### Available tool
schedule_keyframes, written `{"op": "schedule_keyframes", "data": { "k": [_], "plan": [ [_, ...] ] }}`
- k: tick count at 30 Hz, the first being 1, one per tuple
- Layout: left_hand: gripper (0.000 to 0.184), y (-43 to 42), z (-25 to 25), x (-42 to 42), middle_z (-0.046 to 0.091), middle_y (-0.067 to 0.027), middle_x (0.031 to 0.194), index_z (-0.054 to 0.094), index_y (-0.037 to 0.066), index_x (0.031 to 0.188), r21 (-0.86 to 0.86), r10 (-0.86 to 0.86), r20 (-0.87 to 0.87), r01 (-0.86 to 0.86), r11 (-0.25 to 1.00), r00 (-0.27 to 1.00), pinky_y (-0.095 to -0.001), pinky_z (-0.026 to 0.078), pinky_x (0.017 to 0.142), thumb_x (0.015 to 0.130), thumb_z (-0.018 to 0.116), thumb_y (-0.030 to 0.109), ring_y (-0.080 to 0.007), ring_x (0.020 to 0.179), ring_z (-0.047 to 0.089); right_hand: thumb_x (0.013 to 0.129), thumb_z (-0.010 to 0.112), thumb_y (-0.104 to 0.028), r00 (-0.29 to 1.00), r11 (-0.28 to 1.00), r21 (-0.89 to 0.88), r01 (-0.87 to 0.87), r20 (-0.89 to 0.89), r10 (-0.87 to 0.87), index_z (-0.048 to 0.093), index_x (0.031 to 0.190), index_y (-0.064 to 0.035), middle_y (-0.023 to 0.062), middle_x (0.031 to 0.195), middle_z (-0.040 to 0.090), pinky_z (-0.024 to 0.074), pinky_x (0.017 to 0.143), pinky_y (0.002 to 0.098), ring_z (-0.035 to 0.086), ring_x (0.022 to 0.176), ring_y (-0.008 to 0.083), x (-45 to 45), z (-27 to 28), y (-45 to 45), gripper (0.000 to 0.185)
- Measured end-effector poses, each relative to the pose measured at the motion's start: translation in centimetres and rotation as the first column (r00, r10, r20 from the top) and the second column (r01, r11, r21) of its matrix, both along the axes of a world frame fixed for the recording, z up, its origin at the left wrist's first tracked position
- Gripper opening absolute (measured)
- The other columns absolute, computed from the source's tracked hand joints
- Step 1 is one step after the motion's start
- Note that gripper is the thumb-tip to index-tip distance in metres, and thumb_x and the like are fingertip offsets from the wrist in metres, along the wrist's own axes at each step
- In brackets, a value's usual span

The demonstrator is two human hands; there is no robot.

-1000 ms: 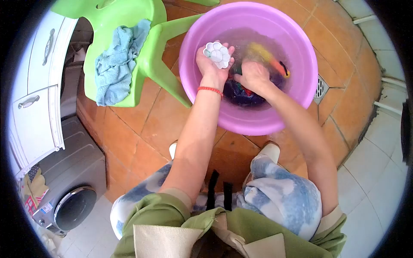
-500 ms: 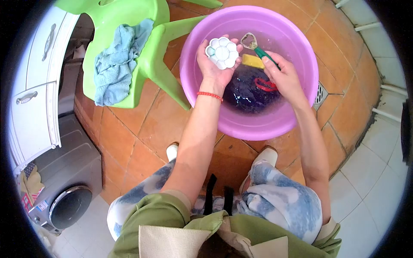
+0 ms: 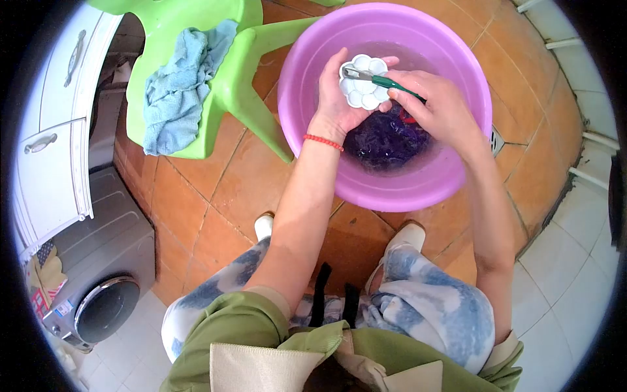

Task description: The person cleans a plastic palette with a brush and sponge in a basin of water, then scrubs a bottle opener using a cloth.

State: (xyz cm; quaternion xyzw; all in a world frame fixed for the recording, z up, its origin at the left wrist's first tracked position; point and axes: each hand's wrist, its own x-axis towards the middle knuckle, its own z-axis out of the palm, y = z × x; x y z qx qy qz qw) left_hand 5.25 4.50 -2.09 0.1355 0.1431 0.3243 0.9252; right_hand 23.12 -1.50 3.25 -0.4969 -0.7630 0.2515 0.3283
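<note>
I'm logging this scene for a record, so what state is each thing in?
White palette: face up, held in the left hand
Green-handled tool: gripped in the right hand, metal end over the palette
Purple tub: upright, holding water
Dark purple item: lying in the water
Blue cloth: crumpled, draped over the green chair
Washing machine: door apparently shut

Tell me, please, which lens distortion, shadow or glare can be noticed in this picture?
Head view: wide-lens bending, so the floor's right border curves, and black corners; head view: a darker patch on the floor between the shoes, probably shadow; head view: small glints on the dark purple thing in the basin.
</note>
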Motion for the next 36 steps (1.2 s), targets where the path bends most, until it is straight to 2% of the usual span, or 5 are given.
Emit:
{"op": "schedule_keyframes", "data": {
  "k": [5, 12, 18, 22, 36],
  "plan": [
    [0.061, -0.3, 0.2, -0.4, 0.063, -0.0195, 0.099, 0.055, -0.002, 0.114, -0.078, -0.063, 0.018, 0.064, 0.995, 0.998, -0.0413, 0.046, 0.054, 0.091, 0.031, 0.049, -0.0346, 0.084, 0.063, 0.085, 0.058, -0.020, 0.973, 0.991, 0.095, -0.098, 0.221, 0.075, 0.063, 0.108, -0.0119, 0.0126, 0.088, 0.065, 0.0482, 0.070, 0.0434, 0.061, 0.083, 0.0338, 1.0, 0.4, 1.5, 0.025],
    [0.058, -0.9, -0.2, -0.2, 0.062, -0.0226, 0.096, 0.055, -0.002, 0.109, -0.126, -0.117, -0.100, 0.104, 0.986, 0.988, -0.0418, 0.046, 0.052, 0.092, 0.031, 0.048, -0.0390, 0.083, 0.062, 0.084, 0.055, -0.017, 0.904, 0.979, -0.118, -0.164, 0.381, 0.197, 0.064, 0.106, -0.0103, 0.0144, 0.079, 0.064, 0.0470, 0.070, 0.0465, 0.060, 0.079, 0.0358, 1.2, 3.4, 1.9, 0.024],
    [0.064, -1.5, 1.2, -0.1, 0.062, -0.0204, 0.105, 0.051, -0.006, 0.121, -0.089, -0.059, -0.002, 0.059, 0.994, 0.998, -0.0405, 0.049, 0.054, 0.093, 0.028, 0.047, -0.0319, 0.090, 0.062, 0.088, 0.055, -0.015, 0.953, 0.919, -0.254, -0.302, -0.089, 0.289, 0.063, 0.110, -0.0072, 0.0112, 0.072, 0.063, 0.0462, 0.062, 0.0380, 0.059, 0.063, 0.0263, 2.1, 2.4, 1.5, 0.025],
    [0.070, -1.4, 1.4, -0.2, 0.060, -0.0224, 0.112, 0.043, -0.012, 0.128, 0.021, -0.040, -0.051, 0.042, 0.999, 0.998, -0.0375, 0.053, 0.060, 0.093, 0.026, 0.046, -0.0298, 0.090, 0.062, 0.093, 0.053, -0.016, 0.915, 0.752, -0.636, -0.174, -0.386, -0.115, 0.060, 0.109, -0.0021, -0.0006, 0.070, 0.056, 0.0444, 0.064, 0.0225, 0.049, 0.065, 0.0049, 1.7, 1.9, -1.0, 0.022],
    [0.064, -0.9, 1.2, 0.3, 0.063, -0.0177, 0.103, 0.050, -0.006, 0.125, -0.020, 0.015, -0.045, -0.016, 1.000, 0.999, -0.0391, 0.050, 0.065, 0.092, 0.030, 0.046, -0.0284, 0.087, 0.061, 0.095, 0.047, -0.011, 0.681, 0.872, -0.457, -0.175, -0.696, -0.228, 0.050, 0.117, 0.0007, 0.0063, 0.101, 0.061, 0.0448, 0.089, 0.0280, 0.058, 0.092, 0.0131, 1.0, 0.6, -1.1, 0.025]
  ]
}}
